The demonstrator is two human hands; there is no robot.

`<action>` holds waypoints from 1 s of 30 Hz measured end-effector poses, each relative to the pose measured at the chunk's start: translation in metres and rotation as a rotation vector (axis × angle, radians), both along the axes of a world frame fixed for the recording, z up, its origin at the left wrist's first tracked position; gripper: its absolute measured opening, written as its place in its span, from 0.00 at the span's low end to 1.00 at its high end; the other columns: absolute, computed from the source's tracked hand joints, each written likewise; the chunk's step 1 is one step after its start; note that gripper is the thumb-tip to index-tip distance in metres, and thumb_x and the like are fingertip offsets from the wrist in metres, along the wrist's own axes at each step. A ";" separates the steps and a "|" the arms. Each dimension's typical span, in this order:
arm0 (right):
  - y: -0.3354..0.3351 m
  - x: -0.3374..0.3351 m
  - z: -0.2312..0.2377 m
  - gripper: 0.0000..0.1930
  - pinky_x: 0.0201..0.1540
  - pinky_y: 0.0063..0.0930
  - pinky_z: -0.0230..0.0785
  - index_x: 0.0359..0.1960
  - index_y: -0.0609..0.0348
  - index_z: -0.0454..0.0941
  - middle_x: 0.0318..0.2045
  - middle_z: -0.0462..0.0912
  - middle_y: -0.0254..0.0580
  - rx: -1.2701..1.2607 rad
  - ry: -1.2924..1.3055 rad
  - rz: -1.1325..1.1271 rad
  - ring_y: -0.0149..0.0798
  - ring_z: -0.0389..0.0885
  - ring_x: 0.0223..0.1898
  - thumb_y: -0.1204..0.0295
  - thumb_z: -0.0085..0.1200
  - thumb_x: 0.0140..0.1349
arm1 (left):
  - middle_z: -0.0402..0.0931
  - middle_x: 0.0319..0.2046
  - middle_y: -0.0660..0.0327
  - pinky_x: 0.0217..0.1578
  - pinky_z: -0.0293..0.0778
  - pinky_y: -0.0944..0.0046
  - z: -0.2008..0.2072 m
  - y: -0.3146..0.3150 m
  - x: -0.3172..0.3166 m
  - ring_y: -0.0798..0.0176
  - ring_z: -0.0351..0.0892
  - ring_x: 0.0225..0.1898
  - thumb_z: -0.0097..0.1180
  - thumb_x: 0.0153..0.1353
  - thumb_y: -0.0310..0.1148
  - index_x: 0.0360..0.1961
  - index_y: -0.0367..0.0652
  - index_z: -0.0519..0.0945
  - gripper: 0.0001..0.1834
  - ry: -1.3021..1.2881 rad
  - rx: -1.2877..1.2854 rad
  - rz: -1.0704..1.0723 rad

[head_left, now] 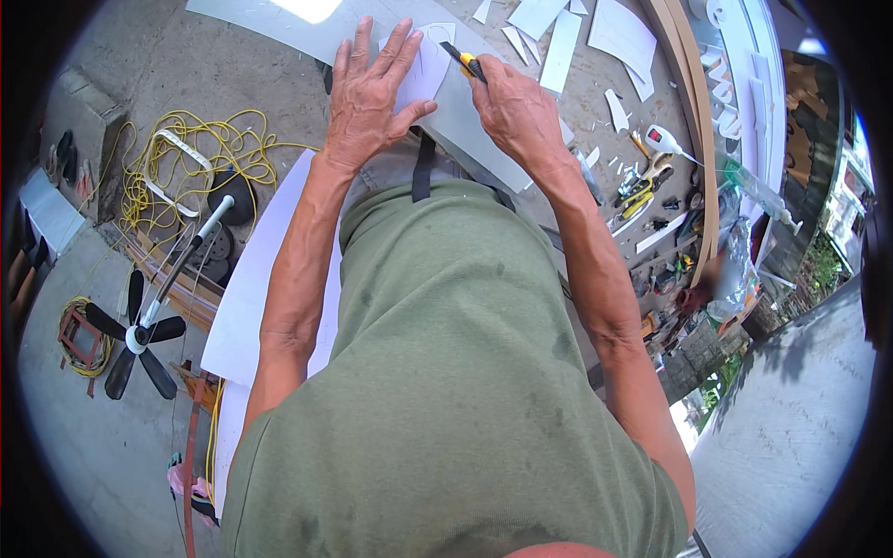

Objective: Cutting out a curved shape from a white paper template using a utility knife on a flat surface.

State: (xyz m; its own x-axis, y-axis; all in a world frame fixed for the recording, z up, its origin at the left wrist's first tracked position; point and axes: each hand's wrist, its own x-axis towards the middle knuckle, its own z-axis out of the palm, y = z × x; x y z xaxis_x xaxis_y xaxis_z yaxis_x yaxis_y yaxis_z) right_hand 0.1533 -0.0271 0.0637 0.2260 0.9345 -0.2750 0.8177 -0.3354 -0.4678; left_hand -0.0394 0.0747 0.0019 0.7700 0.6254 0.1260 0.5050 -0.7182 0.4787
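My left hand (374,91) lies with its fingers spread, pressing on a white sheet piece (424,76) that bears drawn lines. Under that piece is a larger pale grey sheet (479,139). In my right hand (517,104) is a yellow and black utility knife (463,61), gripped with its dark front end pointing up and left toward the right edge of the white piece. Whether the blade touches the sheet, I cannot tell.
White offcuts (561,51) lie to the right, near scissors (659,167), a glue gun (663,139) and a caulking tube (758,191). Leftward are a tangled yellow cord (167,139), a power strip (184,158), a black-bladed fan (137,338) and a large white sheet (251,288).
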 end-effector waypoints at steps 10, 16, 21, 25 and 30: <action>0.005 0.003 -0.003 0.10 0.37 0.51 0.76 0.43 0.62 0.74 0.34 0.85 0.54 0.003 -0.086 0.114 0.59 0.86 0.35 0.67 0.50 0.71 | 0.60 0.77 0.68 0.78 0.43 0.43 -0.014 0.006 -0.005 0.54 0.50 0.80 0.67 0.57 0.56 0.75 0.56 0.66 0.46 -0.034 -0.088 -0.133; -0.004 0.001 -0.003 0.12 0.38 0.51 0.75 0.44 0.62 0.74 0.32 0.83 0.56 -0.015 -0.001 -0.004 0.59 0.84 0.35 0.65 0.54 0.69 | 0.59 0.77 0.61 0.78 0.46 0.44 -0.010 -0.002 -0.006 0.51 0.51 0.79 0.70 0.53 0.55 0.75 0.50 0.67 0.49 -0.029 -0.070 -0.144; 0.008 0.010 -0.025 0.21 0.37 0.37 0.77 0.51 0.62 0.77 0.27 0.82 0.48 0.043 0.314 -0.276 0.43 0.85 0.30 0.61 0.66 0.64 | 0.61 0.74 0.47 0.75 0.53 0.45 -0.007 -0.005 -0.003 0.41 0.53 0.78 0.76 0.46 0.50 0.71 0.38 0.69 0.53 -0.176 -0.118 -0.010; 0.035 0.013 -0.039 0.20 0.36 0.37 0.76 0.49 0.61 0.77 0.29 0.83 0.45 0.304 0.166 -0.141 0.40 0.84 0.31 0.64 0.68 0.62 | 0.63 0.73 0.48 0.75 0.55 0.44 -0.005 -0.007 -0.001 0.41 0.53 0.77 0.76 0.46 0.49 0.71 0.38 0.69 0.53 -0.147 -0.121 -0.019; 0.062 0.011 -0.038 0.17 0.45 0.50 0.76 0.47 0.60 0.77 0.39 0.86 0.56 0.144 0.170 -0.023 0.61 0.85 0.42 0.70 0.64 0.58 | 0.68 0.70 0.50 0.72 0.59 0.44 -0.002 -0.009 0.002 0.43 0.60 0.74 0.80 0.40 0.44 0.71 0.39 0.70 0.55 -0.171 -0.127 -0.012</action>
State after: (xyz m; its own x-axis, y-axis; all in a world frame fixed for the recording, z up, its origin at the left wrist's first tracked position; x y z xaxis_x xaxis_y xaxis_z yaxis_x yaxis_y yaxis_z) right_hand 0.1644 0.0346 0.0261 0.2098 0.9619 -0.1755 0.7155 -0.2734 -0.6430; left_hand -0.0377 0.0657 0.0002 0.7516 0.6356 0.1764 0.4003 -0.6521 0.6438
